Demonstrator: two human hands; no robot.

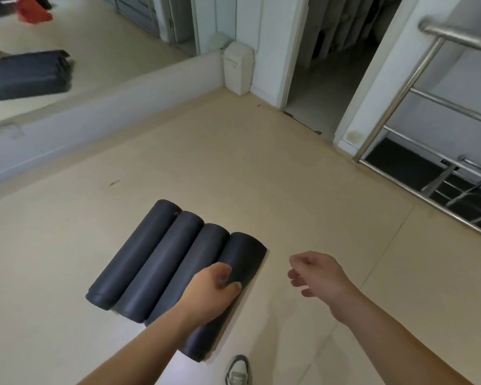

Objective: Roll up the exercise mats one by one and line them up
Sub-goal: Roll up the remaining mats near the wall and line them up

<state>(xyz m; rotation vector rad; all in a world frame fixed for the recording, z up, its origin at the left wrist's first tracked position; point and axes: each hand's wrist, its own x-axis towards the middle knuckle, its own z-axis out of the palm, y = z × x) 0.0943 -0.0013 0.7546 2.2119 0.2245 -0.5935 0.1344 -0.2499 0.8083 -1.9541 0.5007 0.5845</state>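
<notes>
Several rolled dark grey exercise mats (153, 262) lie side by side on the beige floor, touching each other in a slanted row. My left hand (211, 293) rests on the rightmost rolled mat (243, 257), fingers curled over its top. My right hand (317, 276) hovers to the right of the row, fingers loosely apart, holding nothing and touching no mat.
A wall mirror (67, 51) at the left reflects the mats. A white bin (238, 68) stands in the corner beside an open doorway (325, 65). A steel stair railing (428, 107) guards a stairwell at the right. My shoe (238, 370) is near the bottom edge.
</notes>
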